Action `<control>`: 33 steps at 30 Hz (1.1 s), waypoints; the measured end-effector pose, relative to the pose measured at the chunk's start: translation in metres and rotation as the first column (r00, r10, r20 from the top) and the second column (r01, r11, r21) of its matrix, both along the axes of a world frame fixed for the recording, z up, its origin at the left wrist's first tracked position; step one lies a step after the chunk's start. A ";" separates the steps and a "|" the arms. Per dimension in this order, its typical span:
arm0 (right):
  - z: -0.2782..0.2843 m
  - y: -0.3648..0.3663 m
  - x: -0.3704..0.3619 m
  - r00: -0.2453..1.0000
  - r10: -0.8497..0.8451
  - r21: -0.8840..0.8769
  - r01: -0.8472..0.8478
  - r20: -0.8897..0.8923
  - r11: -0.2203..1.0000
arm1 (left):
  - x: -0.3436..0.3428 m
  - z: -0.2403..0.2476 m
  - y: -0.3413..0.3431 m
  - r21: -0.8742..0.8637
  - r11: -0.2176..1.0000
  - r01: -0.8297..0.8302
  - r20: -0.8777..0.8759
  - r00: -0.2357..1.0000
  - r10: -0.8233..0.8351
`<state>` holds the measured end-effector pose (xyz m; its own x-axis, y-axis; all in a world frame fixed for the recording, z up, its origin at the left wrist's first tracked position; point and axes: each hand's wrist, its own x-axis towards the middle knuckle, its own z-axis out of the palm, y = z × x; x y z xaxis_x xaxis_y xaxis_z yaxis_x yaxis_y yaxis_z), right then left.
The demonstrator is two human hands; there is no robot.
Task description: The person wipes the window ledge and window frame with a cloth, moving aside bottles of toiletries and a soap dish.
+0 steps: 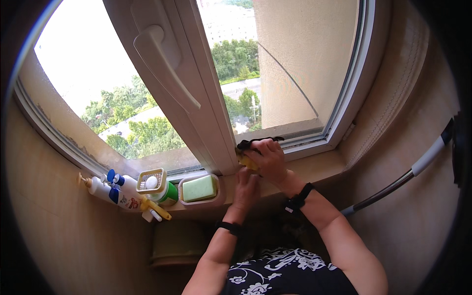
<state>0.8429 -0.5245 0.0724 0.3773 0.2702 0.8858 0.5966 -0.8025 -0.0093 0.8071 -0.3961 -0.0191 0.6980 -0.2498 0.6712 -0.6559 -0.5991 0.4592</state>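
My right hand (269, 161) is closed around a small yellow thing (247, 162), at the windowsill by the foot of the middle window post. A dark, strap-like black piece (256, 141) sticks out above its fingers; I cannot tell whether it belongs to the yellow thing. Just below, my left hand (247, 188) is closed, with its fingertips up against the yellow thing's lower end. What its fingers hold, if anything, is hidden. Nearest on the left lies a pale green bar of soap (198, 189) in a pink dish (220, 197).
Left on the sill (317, 170) stand pump bottles (101, 189), a green-and-white container (170, 194) under a soap basket (160, 173), and a yellow-handled tool (156, 208). A white window handle (167, 73) juts out above. A metal pole (388, 194) slants at the right.
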 end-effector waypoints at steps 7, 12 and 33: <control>-0.025 -0.032 -0.001 0.999 -0.001 -0.071 -0.002 -0.033 0.997 | 0.002 -0.003 0.007 -0.085 0.988 -0.129 -0.090 0.989 0.121; -0.028 -0.097 -0.007 0.993 -0.092 0.007 0.093 -0.080 0.996 | -0.001 0.006 0.002 -0.045 0.993 -0.108 -0.051 0.993 0.106; -0.017 -0.013 -0.007 0.985 0.040 0.090 -0.025 -0.168 0.996 | 0.001 -0.008 0.010 -0.160 0.981 -0.105 -0.097 0.991 0.091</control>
